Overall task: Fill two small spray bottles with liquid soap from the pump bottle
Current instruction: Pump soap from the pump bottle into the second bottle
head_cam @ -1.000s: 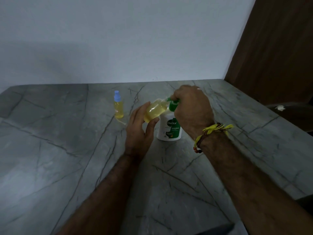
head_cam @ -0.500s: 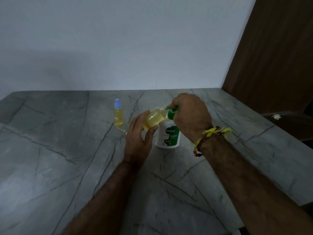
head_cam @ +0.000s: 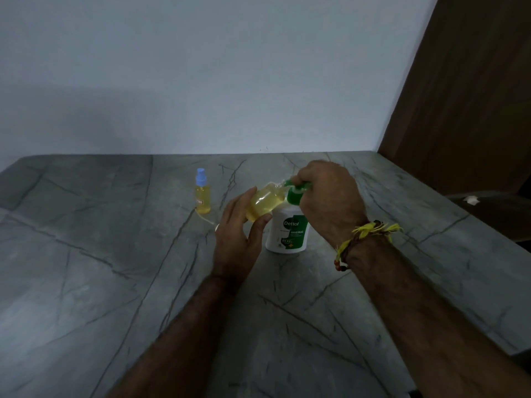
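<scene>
The pump bottle [head_cam: 288, 230], white with a green label, stands on the grey table [head_cam: 86, 268] at the centre of the frame, and the right hand [head_cam: 327, 201] is closed over its green pump head [head_cam: 296, 191]. The left hand [head_cam: 240, 235] has its grip wrapped around an open spray bottle [head_cam: 265, 203] of yellow liquid, tilted so its mouth meets the pump spout. A second spray bottle [head_cam: 202, 192] with a blue cap stands upright, left of centre, well apart from both hands.

Grey veined table [head_cam: 86, 268]; pale wall [head_cam: 201, 67]; brown wooden panel [head_cam: 474, 96] at right.
</scene>
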